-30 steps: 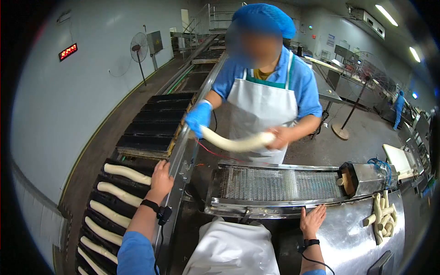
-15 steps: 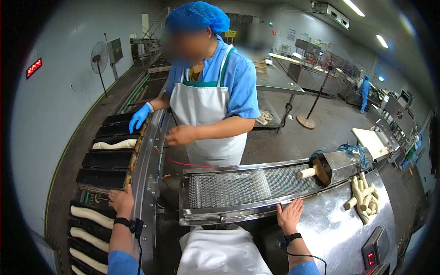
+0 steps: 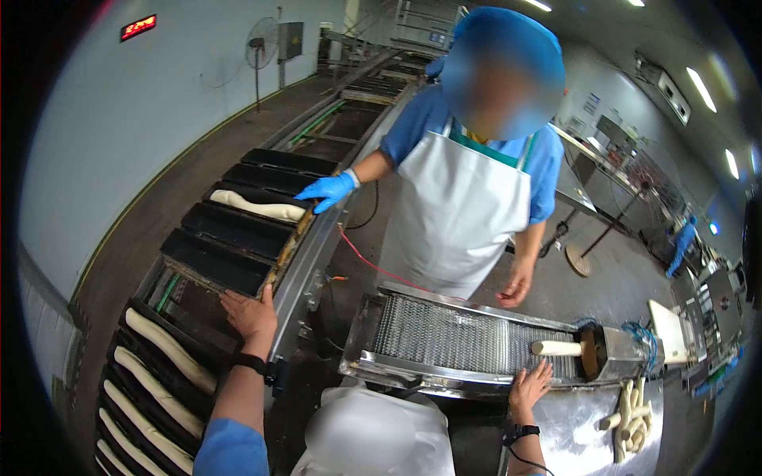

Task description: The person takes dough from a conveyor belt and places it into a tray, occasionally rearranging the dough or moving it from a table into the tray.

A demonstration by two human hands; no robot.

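White dough roll (image 3: 556, 347) lies on the mesh conveyor (image 3: 460, 341), long axis left-right, just far of the open, empty right hand (image 3: 530, 386); left hand (image 3: 250, 312) rests flat on 1 black pan (image 3: 218, 266).

Left hand (image 3: 250, 313): arm stretched forward and left, blue sleeve at upper arm, black band with small device on wrist, palm down, fingers spread flat, gripping nothing. Right hand (image 3: 529, 389): forearm raised from lower right, black band and trailing cable on wrist, palm down, fingers loosely extended forward, empty. Both hands bare, well apart either side of white apron front.
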